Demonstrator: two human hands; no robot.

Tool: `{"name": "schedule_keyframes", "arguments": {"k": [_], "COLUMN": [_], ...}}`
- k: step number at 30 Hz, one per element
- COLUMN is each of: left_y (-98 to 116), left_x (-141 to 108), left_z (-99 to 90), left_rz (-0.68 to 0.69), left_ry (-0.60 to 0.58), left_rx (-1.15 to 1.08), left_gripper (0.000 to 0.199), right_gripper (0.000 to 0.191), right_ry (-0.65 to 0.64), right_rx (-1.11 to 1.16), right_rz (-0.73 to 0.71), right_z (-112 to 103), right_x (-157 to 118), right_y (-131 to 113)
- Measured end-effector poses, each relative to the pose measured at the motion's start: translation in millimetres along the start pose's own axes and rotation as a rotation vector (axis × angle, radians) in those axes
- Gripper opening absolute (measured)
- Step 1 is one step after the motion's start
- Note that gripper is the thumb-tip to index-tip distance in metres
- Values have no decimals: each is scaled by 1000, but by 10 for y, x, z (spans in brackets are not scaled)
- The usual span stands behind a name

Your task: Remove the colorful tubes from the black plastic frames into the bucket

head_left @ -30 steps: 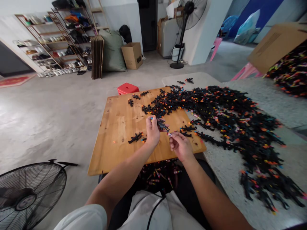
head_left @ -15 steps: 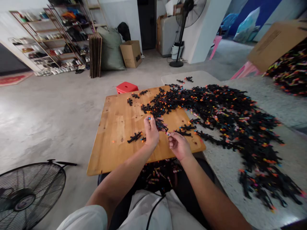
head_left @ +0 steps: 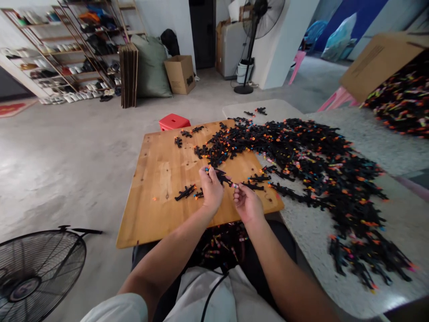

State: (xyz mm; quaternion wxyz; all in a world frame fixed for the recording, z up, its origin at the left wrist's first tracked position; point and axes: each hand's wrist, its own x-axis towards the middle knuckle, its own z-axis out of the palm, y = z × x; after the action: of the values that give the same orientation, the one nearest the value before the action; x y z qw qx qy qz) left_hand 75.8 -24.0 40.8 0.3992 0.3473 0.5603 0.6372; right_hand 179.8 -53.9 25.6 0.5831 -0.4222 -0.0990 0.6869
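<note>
My left hand [head_left: 212,190] is closed round a small black toy gun [head_left: 222,177] with a blue and orange end, above the wooden board [head_left: 154,165]. My right hand [head_left: 248,202] pinches a small pink and white piece [head_left: 235,185] at the gun's other end; the two appear to touch. Just left of my left hand lies a black toy gun [head_left: 185,192] on the board. More toy guns [head_left: 259,178] lie beyond my right hand. A large pile of them [head_left: 301,147] spreads from the board onto the pale table [head_left: 301,232].
Behind the board is a red stool [head_left: 174,121]. A black fan [head_left: 36,273] stands at the lower left. On the right, a tipped cardboard box [head_left: 378,62] spills colourful pieces. More pieces lie in my lap [head_left: 217,246].
My right hand has brought the pink and white piece against the end of the toy gun, which now shows more clearly between my hands. The whole view has shifted slightly.
</note>
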Motion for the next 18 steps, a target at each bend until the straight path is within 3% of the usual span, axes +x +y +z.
{"name": "schedule_keyframes", "arguments": {"k": [3, 6, 8, 10, 12, 14, 16, 18], "left_y": [-47, -56, -46, -31, -14, -1, 0, -12], "left_x": [37, 76, 45, -62, -223, -370, -418, -322], "left_z": [-113, -350, -553, -764, -947, -1074, -1137, -1156], "left_rz": [-62, -127, -87, -6, 96, 203, 317, 445], "left_ry": [32, 2, -118, -334, -553, -720, -805, -775], "left_rx": [12, 18, 130, 343, 598, 819, 950, 1025], "left_gripper": [29, 30, 32, 32, 27, 20, 18, 18], "right_gripper": [20, 24, 25, 27, 27, 24, 19, 20], "right_ry": [-85, -247, -181, 95, 234, 276, 261, 223], "right_rx": [-155, -648, -1123, -1572, -1667, -1721, -1754, -1759], "right_rz": [-2, -55, -263, -542, -621, -630, -620, -629], "right_z": [-138, -340, -464, -551, -600, -626, -648, -672], "right_x": [24, 209, 466, 794, 1134, 1437, 1678, 1854], "right_y": [100, -16, -293, -683, -1076, -1367, -1521, -1571]}}
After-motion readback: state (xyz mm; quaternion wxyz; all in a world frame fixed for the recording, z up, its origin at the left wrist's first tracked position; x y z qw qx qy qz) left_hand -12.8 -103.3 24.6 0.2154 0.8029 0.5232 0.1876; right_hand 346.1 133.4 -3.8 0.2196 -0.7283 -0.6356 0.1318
